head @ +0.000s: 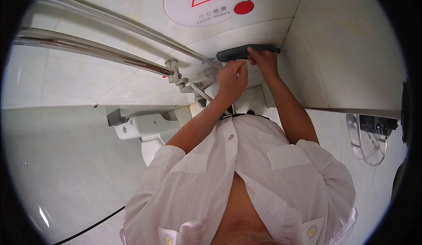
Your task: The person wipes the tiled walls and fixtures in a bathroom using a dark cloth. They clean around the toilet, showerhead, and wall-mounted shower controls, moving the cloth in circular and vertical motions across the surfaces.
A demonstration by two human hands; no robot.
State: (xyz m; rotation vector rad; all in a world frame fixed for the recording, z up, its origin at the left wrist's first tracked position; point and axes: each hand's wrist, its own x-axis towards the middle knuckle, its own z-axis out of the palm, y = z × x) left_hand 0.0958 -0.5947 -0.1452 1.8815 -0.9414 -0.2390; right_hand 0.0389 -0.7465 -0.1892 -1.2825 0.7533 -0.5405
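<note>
A long, narrow dark pad (232,53), apparently cloth-covered, lies against the pale tiled wall (263,27) in front of me, close to the corner. My right hand (265,62) grips its right half, with the thumb in front. My left hand (232,80) is just below the pad's left half, its fingers loosely curled. Whether its fingertips touch the pad or hold something thin cannot be made out. Whatever is behind the hands and below the pad is partly hidden.
Two metal rails (99,52) (132,27) run along the wall to my left. An oval warning sign (207,1) is above the pad. At left is a white fixture (141,126); at right, a corner shelf (357,143) with a black bottle (376,125). A black cable (90,226) hangs lower left.
</note>
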